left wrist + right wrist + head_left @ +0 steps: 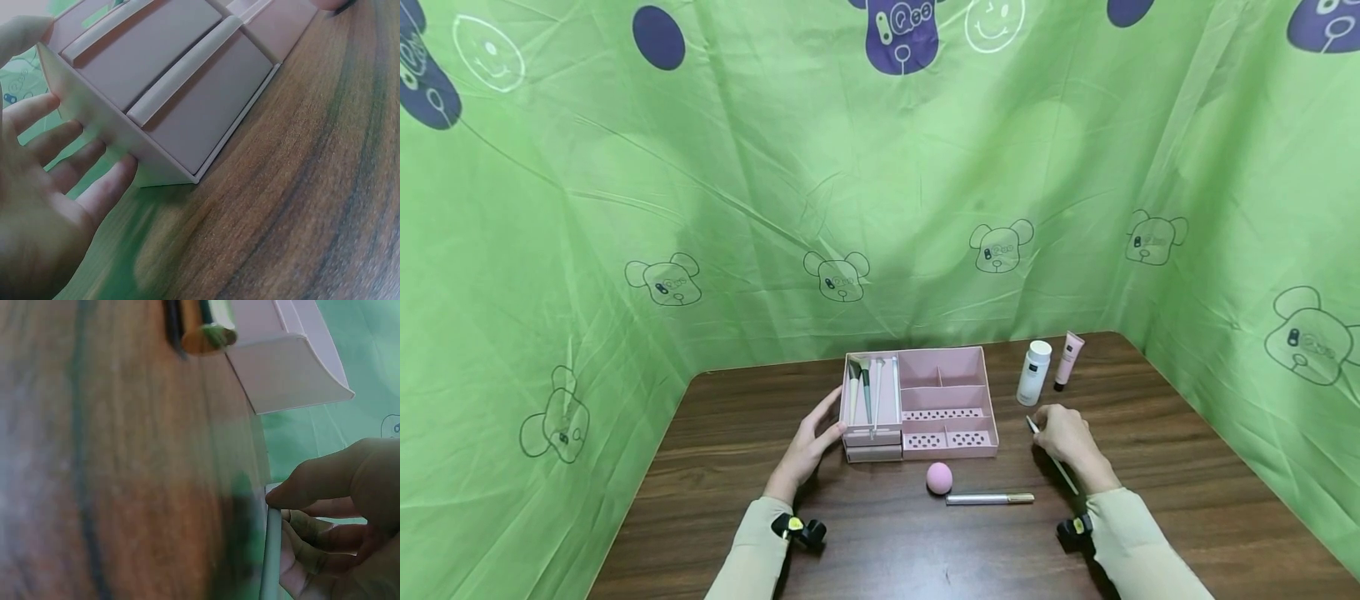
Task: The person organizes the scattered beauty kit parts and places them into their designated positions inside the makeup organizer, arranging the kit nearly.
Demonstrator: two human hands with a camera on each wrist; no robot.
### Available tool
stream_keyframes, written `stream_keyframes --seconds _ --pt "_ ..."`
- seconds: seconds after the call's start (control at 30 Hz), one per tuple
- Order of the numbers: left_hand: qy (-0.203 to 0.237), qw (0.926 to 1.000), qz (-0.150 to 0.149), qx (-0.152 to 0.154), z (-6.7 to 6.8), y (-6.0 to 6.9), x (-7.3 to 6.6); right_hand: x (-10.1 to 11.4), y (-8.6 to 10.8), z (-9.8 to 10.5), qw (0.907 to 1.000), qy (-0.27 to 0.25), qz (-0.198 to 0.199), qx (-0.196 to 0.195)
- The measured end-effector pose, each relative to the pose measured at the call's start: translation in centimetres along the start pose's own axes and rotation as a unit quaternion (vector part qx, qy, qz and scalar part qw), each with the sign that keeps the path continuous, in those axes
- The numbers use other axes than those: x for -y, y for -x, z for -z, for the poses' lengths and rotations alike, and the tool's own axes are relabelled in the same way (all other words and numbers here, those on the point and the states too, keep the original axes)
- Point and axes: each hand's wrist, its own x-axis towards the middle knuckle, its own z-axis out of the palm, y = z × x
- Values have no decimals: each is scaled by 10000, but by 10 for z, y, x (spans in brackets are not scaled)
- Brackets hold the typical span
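On a dark brown wood-grain surface (880, 554), a person's right hand (1067, 435) pinches a slim, pale greenish-white stick (1065, 476) between thumb and fingers. One end pokes out just beyond the fingertips, and the rest slants back beneath the hand toward the wrist; whether it touches the surface cannot be told.

The left hand (805, 450) has its fingers spread and nearly straight, tips against the outer left side of a pale pink rectangular organizer box (951, 400), thumb at its front corner. Two drawers sit at the box's front left; above them a tray holds slender brushes (866, 396). The compartments to the right have dotted panels.

Just beyond the right hand stand a white cylindrical bottle (1033, 373) and a small pink tube with a black cap (1069, 362). Nearer the person, between the hands, lie a round pink sponge (939, 478) and a silver stick-shaped tube with a gold end (990, 499).
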Motion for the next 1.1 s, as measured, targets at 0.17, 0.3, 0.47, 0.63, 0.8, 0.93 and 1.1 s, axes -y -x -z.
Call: stream_keyframes --seconds 0.17,0.3,0.47,0.63,0.8,0.93,1.1 --pt "82 10000 5 7 0 0 1 4 -1 4 9998 -79 82 -134" --pt "124 9999 22 10 -1 0 2 10 0 8 9995 -131 105 -250" --pt "130 9999 15 -3 0 -1 2 17 0 15 9990 -168 173 -372" --pt "91 10000 3 17 0 -1 3 25 -1 22 9977 -220 349 -537" --pt "147 9999 35 7 1 -2 11 35 -3 26 9963 -254 473 -668" --pt "176 9998 32 -49 3 -2 25 43 -7 29 9950 -321 524 -784" --pt "228 9997 56 -117 4 -2 34 54 -12 30 9919 -464 719 -942"
